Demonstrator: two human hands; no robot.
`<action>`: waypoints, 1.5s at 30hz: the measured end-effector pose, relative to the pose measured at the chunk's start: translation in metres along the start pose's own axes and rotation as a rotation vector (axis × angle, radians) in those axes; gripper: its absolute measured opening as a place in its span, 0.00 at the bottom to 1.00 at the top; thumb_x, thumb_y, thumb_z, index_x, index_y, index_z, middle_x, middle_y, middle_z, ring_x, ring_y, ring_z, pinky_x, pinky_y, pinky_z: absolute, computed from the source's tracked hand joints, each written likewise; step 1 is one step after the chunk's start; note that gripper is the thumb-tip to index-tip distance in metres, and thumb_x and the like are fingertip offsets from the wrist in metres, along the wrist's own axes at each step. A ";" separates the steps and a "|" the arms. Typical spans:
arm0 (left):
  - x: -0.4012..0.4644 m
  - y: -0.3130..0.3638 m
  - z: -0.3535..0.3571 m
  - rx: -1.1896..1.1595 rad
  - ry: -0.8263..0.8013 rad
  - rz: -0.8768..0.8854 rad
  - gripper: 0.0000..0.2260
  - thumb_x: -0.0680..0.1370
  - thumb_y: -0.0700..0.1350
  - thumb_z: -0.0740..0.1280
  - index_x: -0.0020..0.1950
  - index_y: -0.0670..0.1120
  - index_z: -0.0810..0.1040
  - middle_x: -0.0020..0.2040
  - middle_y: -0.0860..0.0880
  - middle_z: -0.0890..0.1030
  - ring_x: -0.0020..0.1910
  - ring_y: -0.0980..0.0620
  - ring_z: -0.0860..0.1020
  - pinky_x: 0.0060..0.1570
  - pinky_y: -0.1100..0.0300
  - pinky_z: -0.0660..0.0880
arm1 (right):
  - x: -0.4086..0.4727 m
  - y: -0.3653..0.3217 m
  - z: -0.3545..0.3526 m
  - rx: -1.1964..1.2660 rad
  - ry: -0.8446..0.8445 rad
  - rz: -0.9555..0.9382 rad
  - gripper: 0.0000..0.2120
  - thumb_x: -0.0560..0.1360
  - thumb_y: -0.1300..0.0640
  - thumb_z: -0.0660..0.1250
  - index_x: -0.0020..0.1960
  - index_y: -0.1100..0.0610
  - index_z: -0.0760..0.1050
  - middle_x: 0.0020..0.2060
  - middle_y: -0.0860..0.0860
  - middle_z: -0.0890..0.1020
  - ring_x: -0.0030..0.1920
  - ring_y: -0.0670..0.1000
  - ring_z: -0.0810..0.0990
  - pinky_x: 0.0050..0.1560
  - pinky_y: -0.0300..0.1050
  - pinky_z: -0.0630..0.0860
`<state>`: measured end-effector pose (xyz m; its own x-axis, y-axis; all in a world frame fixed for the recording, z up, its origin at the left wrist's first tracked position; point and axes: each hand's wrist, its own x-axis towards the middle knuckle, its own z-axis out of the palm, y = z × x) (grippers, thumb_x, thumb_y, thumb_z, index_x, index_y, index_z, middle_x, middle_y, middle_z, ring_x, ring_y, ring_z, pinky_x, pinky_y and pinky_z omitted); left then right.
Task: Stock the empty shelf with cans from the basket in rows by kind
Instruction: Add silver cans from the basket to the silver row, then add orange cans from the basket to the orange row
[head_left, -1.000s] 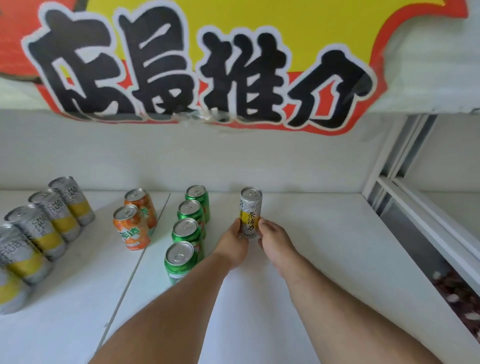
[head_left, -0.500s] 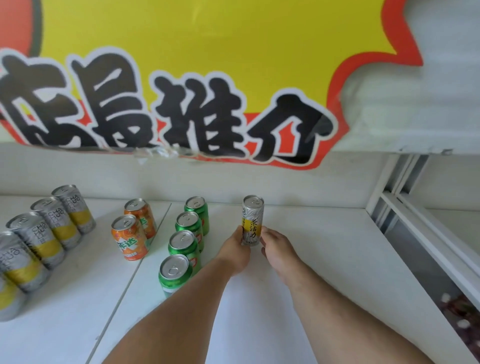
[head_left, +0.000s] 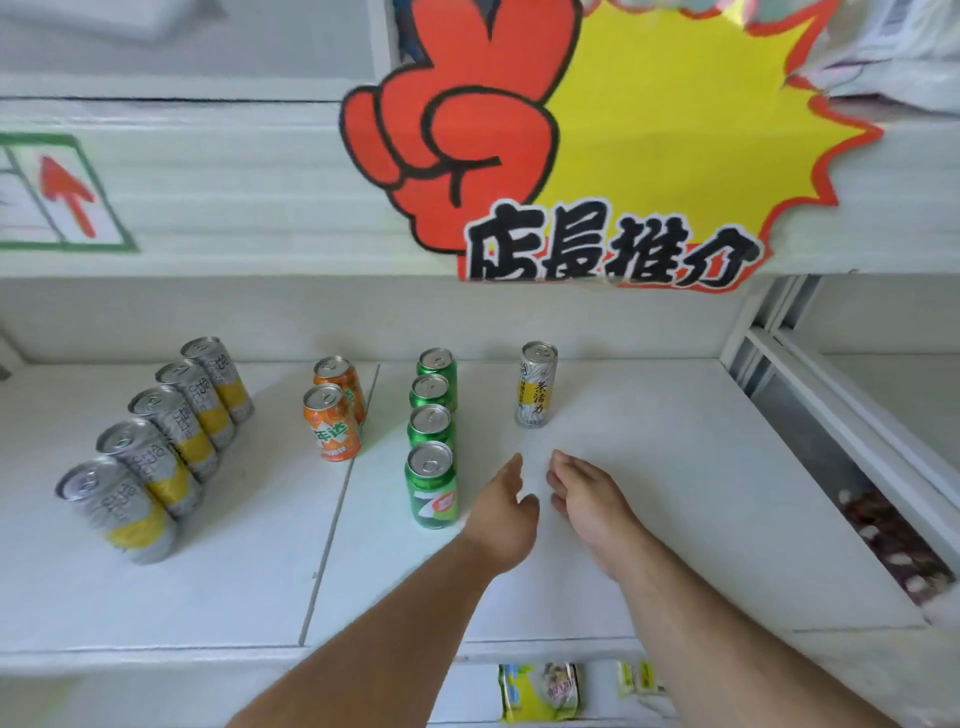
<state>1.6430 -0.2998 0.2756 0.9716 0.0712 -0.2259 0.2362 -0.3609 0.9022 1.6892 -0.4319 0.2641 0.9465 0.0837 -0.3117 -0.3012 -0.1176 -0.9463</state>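
White shelf (head_left: 649, 519), seam left of centre. Standing upright on it, rows running front to back: 5 silver-yellow cans (head_left: 171, 431), 2 orange cans (head_left: 335, 410), 4 green cans (head_left: 431, 441), 1 slim silver-yellow tea can (head_left: 537, 384) alone at right.

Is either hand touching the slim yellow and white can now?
Apart. The head view shows bare white shelf between the slim can and both the left hand and the right hand.
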 end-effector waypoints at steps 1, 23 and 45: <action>-0.012 -0.003 -0.005 -0.007 -0.009 0.005 0.28 0.83 0.40 0.60 0.82 0.48 0.56 0.79 0.49 0.66 0.76 0.55 0.66 0.73 0.57 0.66 | -0.014 0.002 0.007 0.013 0.004 0.008 0.18 0.85 0.50 0.60 0.63 0.65 0.71 0.67 0.69 0.69 0.70 0.68 0.67 0.74 0.68 0.66; -0.299 -0.137 -0.143 0.183 0.523 -0.285 0.26 0.80 0.47 0.67 0.77 0.48 0.67 0.71 0.48 0.75 0.71 0.52 0.73 0.70 0.56 0.69 | -0.241 0.055 0.151 -0.501 -0.631 -0.205 0.12 0.85 0.48 0.59 0.64 0.50 0.74 0.56 0.38 0.78 0.58 0.40 0.76 0.65 0.41 0.69; -0.574 -0.359 -0.293 -0.060 0.682 -0.780 0.30 0.78 0.48 0.70 0.79 0.46 0.65 0.74 0.46 0.72 0.70 0.46 0.74 0.64 0.56 0.72 | -0.392 0.152 0.384 -0.834 -0.806 0.046 0.35 0.81 0.47 0.69 0.82 0.57 0.61 0.79 0.53 0.69 0.78 0.52 0.68 0.76 0.47 0.65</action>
<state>1.0059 0.0610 0.1888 0.3469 0.7832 -0.5160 0.7859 0.0575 0.6156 1.2276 -0.1022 0.2092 0.4983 0.6330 -0.5925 0.1204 -0.7272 -0.6757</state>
